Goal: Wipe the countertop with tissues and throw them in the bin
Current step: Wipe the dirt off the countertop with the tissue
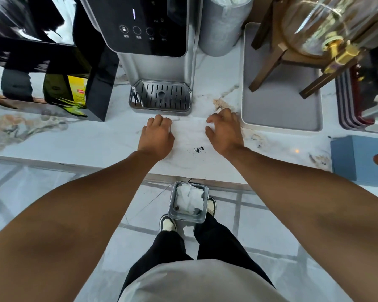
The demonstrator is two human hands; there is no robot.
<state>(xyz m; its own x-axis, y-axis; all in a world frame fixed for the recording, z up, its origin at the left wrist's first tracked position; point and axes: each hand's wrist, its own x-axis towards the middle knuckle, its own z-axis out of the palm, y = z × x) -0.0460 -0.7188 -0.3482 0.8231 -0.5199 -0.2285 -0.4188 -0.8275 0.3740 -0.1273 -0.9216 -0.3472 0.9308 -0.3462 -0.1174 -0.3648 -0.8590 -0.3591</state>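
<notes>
You are looking at a bench (100, 140) of polished white marble with grey and rust veins, smooth and faintly glossy. A thin white tissue (189, 132) lies flat on it, matt paper, beside a scatter of dark crumbs (199, 149). The water dispenser (153, 62) at the far side has a glossy black panel over brushed silver metal, and its drip tray (160, 97) is slotted shiny metal. To the right, a matt grey tray (279, 110) carries a dark wood stand (268, 68) and a clear glass jar (327, 22) with a brass tap (340, 54). On the glossy floor (52, 177), the grey plastic bin (189, 201) holds crumpled white paper.
</notes>
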